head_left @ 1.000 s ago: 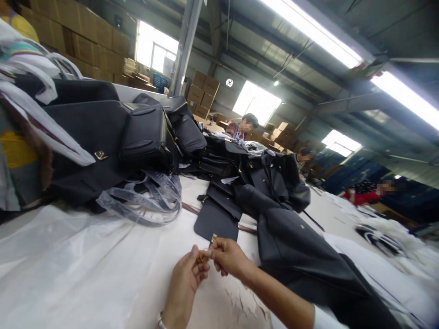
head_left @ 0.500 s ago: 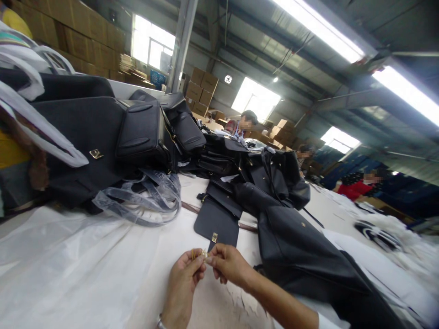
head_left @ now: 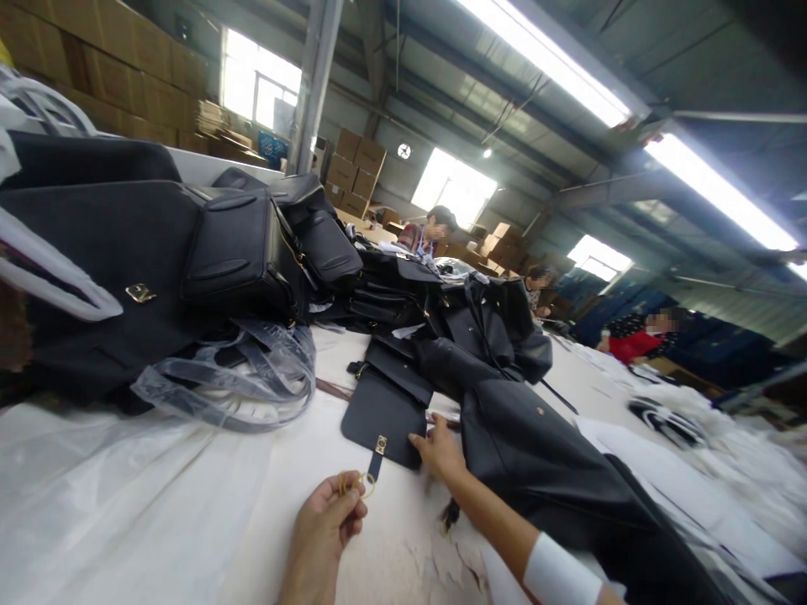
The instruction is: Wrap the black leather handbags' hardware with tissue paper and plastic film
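My left hand [head_left: 328, 517] pinches thin yellow loops that look like rubber bands [head_left: 367, 485], one standing out beyond the fingertips. Just past it lies a small black bag [head_left: 384, 412] with its flap spread towards me, a gold clasp [head_left: 381, 444] and a short strap at the flap's end. At the flap's right edge is my right hand [head_left: 441, 449], thumb and fingers apart; the thumb seems to touch the edge. Nothing shows in that hand. Right of it rests a large black bag [head_left: 535, 437].
Black bags [head_left: 239, 244] are heaped across the back and left of the white table [head_left: 378, 546]. Plastic-wrapped straps [head_left: 233, 386] lie left of centre, beside white sheeting [head_left: 126, 496]. White wrapping [head_left: 731, 445] covers the far right. People [head_left: 429, 231] work in the background.
My right hand has left the yellow loops and moved forward and right to the small bag's flap. The left hand keeps the loops. The view has shifted slightly to the right.
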A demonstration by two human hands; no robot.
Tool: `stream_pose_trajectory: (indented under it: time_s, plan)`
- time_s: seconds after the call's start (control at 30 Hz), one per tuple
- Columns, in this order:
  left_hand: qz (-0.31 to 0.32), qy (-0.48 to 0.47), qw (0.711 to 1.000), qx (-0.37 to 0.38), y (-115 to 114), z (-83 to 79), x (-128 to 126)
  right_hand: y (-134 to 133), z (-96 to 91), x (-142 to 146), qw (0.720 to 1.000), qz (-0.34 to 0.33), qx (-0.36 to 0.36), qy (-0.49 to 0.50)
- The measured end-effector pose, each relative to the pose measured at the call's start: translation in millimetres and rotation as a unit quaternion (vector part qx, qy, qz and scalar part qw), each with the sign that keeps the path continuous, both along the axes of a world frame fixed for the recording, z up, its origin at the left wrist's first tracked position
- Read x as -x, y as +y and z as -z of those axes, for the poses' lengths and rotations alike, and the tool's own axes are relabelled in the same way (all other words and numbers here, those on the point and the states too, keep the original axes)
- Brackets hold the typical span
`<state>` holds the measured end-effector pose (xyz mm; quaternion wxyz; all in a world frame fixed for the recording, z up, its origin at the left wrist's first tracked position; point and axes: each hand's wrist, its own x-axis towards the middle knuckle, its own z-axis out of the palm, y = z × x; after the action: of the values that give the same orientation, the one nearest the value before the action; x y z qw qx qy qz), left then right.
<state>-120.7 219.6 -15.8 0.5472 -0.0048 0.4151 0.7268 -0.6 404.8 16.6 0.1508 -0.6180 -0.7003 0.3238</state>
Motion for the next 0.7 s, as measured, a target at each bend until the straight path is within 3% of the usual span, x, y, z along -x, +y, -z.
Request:
stream_pose_trajectory:
  time_s: [0.13,0.27,0.43,0.57,0.7]
  plan:
    - [0.006,0.027,1.0,0.015,0,-0.9,-2,9,8.9,10,0.984,0.082,0.111,0.116]
    - [0.002,0.029,0.999,0.029,-1,-0.7,-3,36,-21.7,20,0.929,0.136,0.193,0.284]
    - [0.003,0.046,0.998,0.039,1,1.2,-3,78,-66.7,30,0.837,0.177,0.229,0.465]
    - [0.009,0.049,0.998,0.045,1,3.1,-3,83,-70.5,36,0.778,0.2,0.249,0.541]
    - [0.009,0.043,0.998,0.042,0,5.9,-3,86,-73.9,38,0.749,0.209,0.255,0.575]
